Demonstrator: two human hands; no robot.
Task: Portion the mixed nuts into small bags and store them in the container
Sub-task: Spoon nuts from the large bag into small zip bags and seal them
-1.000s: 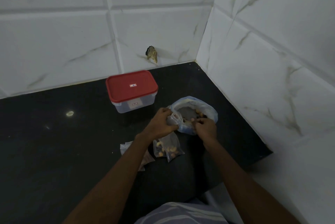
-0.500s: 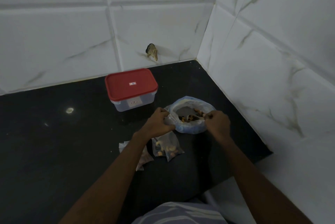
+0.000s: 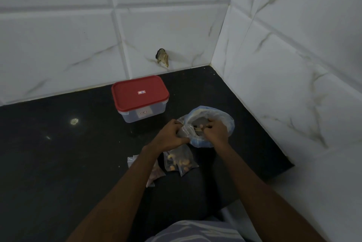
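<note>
A big bluish plastic bag of mixed nuts (image 3: 225, 120) stands open on the black counter near the right wall. My left hand (image 3: 171, 136) pinches a small clear bag (image 3: 186, 131) at its mouth, held against the big bag's left rim. My right hand (image 3: 215, 131) has its fingers curled over the small bag's opening, inside the big bag's mouth; whether they hold nuts is hidden. A filled small bag (image 3: 180, 161) lies just below my left hand. Another small bag (image 3: 151, 171) is partly under my left forearm. A clear container with a red lid (image 3: 140, 92) stands shut behind them.
The black counter (image 3: 58, 153) meets white tiled walls at the back and right, forming a corner. Its front edge ends at the lower right. A dark chipped hole (image 3: 162, 58) marks the back wall above the container.
My right hand, which half a second ago was at the big bag's right rim, has come back left to the small bag's mouth. My left hand has stayed put.
</note>
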